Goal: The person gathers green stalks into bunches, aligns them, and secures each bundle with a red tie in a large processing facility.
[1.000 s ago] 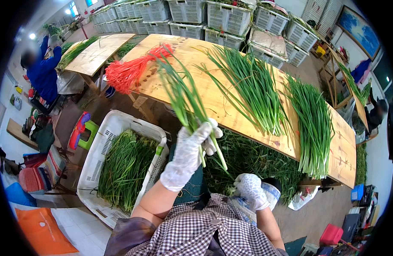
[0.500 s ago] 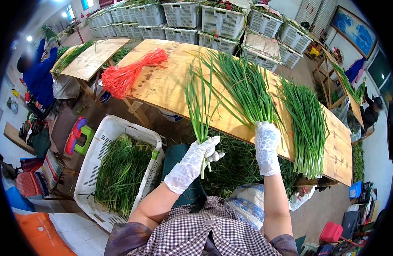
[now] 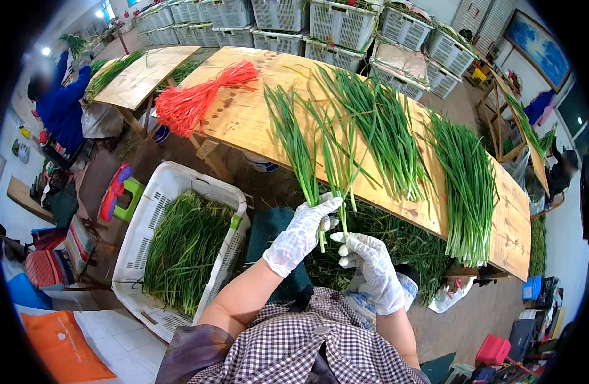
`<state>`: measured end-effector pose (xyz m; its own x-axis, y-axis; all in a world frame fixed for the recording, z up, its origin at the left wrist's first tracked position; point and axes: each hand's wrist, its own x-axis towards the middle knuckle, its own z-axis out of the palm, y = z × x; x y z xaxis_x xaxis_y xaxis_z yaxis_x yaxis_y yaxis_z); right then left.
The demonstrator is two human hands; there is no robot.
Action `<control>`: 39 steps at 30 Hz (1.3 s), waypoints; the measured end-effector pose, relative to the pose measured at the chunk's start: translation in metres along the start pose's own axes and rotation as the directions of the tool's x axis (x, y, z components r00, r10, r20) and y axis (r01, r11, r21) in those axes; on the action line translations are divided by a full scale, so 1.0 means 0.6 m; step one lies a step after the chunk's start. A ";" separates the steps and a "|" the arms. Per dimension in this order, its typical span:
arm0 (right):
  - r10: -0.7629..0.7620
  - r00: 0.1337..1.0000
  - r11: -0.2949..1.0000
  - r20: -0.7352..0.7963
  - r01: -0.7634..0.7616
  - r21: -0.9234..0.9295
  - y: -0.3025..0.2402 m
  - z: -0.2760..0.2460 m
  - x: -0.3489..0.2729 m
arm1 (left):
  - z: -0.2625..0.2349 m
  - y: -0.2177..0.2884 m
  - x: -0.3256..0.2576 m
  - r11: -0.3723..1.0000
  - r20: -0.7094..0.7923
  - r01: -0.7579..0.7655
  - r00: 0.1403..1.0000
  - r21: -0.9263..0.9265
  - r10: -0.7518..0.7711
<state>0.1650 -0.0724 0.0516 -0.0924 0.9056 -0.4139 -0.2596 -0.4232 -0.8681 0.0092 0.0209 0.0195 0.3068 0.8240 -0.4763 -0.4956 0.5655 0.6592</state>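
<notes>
Both my hands wear white gloves. My left hand (image 3: pixel 304 232) grips the lower ends of a small bunch of green chives (image 3: pixel 302 150), whose leaves fan up over the wooden table (image 3: pixel 243 118). My right hand (image 3: pixel 366 261) sits just below and to the right, its fingers closed on a few stalks (image 3: pixel 344 217) at the bunch's base. Two larger piles of chives (image 3: pixel 387 134) (image 3: pixel 468 185) lie on the table to the right.
A white crate (image 3: pixel 155 211) full of chives stands at my left. A bundle of red ties (image 3: pixel 195 99) lies on the table's far left. More chives (image 3: pixel 406 246) are heaped under the table. White crates (image 3: pixel 346 22) line the back. A person in blue (image 3: pixel 61 105) works at far left.
My right hand came down from the pile on the table to the base of the bunch. My left hand kept hold of the bunch, shifting slightly right.
</notes>
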 end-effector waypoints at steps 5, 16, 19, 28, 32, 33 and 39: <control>-0.124 0.955 0.991 -0.268 0.106 -0.079 0.010 0.014 0.044 | 0.017 -0.017 -0.009 0.994 -0.127 -0.064 0.989 0.091 0.076; -0.164 0.964 0.140 -0.208 -0.186 -0.973 0.100 -0.118 0.022 | 0.010 0.107 -0.079 0.848 0.265 -0.422 0.819 -0.320 0.508; -0.610 0.741 0.403 -0.279 -0.012 -0.915 0.019 -0.055 0.046 | -0.013 0.114 -0.064 0.893 0.223 -0.307 0.894 -0.329 0.390; -0.639 0.718 0.317 -0.277 -0.083 -0.945 -0.090 0.002 0.175 | 0.019 0.057 -0.015 0.966 -0.141 -0.259 0.956 -0.009 0.255; -0.433 0.851 0.585 -0.297 0.015 -0.811 -0.113 -0.014 0.098 | -0.006 0.066 -0.010 0.971 -0.175 -0.239 0.957 -0.029 0.230; -0.311 0.913 0.579 -0.264 -0.038 -0.814 -0.125 -0.001 0.052 | -0.016 0.065 -0.006 0.970 -0.191 -0.238 0.955 -0.049 0.225; -0.355 0.916 0.036 -0.187 -0.187 -0.982 -0.003 -0.084 0.011 | -0.037 0.055 0.018 0.961 -0.246 -0.270 0.937 -0.054 0.249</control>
<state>0.2133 -0.0670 0.0366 0.1873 0.9747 -0.1222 0.9518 -0.2109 -0.2228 -0.0220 0.0477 0.0233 -0.0361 0.9045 -0.4248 -0.6030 0.3193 0.7310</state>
